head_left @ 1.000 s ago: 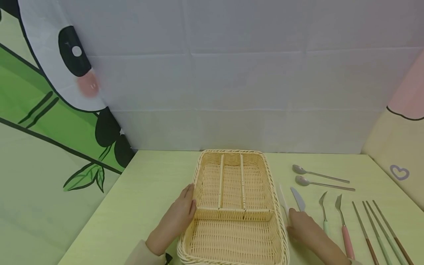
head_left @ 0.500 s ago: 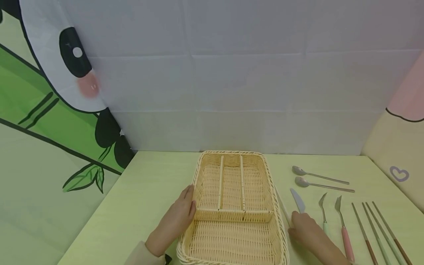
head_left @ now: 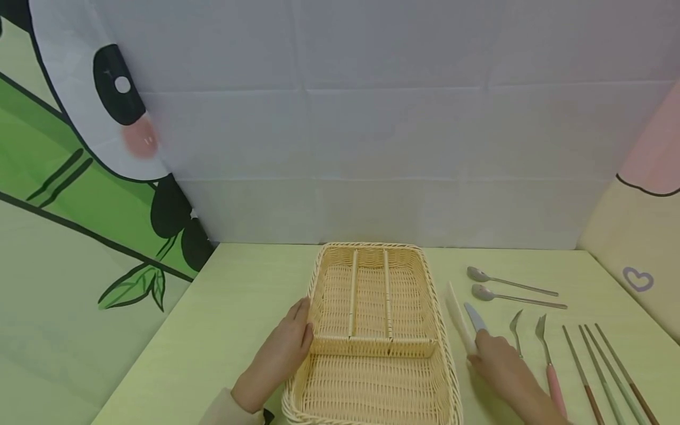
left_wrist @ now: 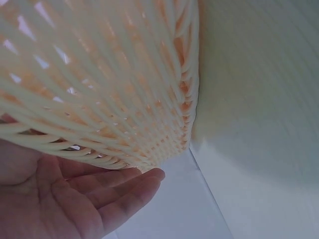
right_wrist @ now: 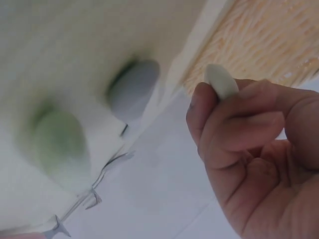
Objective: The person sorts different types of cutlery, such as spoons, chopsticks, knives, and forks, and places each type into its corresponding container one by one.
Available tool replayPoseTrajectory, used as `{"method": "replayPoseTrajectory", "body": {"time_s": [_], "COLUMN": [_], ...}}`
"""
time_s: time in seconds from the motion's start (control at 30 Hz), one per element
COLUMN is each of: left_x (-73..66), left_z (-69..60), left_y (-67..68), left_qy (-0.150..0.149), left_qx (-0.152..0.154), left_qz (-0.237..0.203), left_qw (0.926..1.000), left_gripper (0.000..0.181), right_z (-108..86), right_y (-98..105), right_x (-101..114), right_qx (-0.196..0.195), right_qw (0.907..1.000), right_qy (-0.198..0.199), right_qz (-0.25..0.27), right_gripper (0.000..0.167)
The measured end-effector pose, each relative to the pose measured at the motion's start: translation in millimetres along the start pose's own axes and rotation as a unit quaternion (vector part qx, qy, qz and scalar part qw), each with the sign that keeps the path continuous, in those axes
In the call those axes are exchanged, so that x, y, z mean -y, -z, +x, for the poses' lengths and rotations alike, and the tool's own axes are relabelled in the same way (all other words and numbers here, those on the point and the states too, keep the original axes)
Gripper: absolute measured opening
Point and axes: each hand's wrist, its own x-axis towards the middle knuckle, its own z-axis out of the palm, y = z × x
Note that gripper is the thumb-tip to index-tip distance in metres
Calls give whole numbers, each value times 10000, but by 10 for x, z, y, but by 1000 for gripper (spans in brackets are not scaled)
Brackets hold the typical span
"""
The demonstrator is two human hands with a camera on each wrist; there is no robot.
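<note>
Wicker met my relaxed left hand (head_left: 284,342) at the basket's (head_left: 372,347) side; my right hand (head_left: 502,363) pinched a white utensil (head_left: 460,319) just right of it. Other cutlery (head_left: 554,383) lay on the bench (head_left: 255,277), none yet inside.

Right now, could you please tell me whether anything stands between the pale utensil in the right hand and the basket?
Nothing loose is visible between the pale utensil in the right hand and the basket; only the raised right rim would likely need clearing. The left hand is at the basket's left side.
</note>
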Motion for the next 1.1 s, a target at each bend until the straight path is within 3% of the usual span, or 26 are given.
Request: {"method": "replayPoseTrajectory", "body": {"time_s": [0.43,0.67,0.9,1.1], "left_x": [-3,-13,-99,-212], "left_z": [-6,28,76,133], "left_y": [22,68,162,273], "left_qy": [12,-173,-413,-466], "left_qx": [30,-183,-412,-431], "left_qz": [-15,155,301,-18], "left_qw": [10000,9996,9978,9980], "left_gripper": [48,49,46,41], "right_z": [23,16,9,-26], "right_y": [120,170,217,245], "right_x": [51,141,268,389], "right_qx": [-241,-321,-518,-404], "right_qw": [9992,9991,9981,9987], "right_qy": [247,211,330,217], "right_qz": [194,173,100,220], "right_gripper": [17,17,16,16]}}
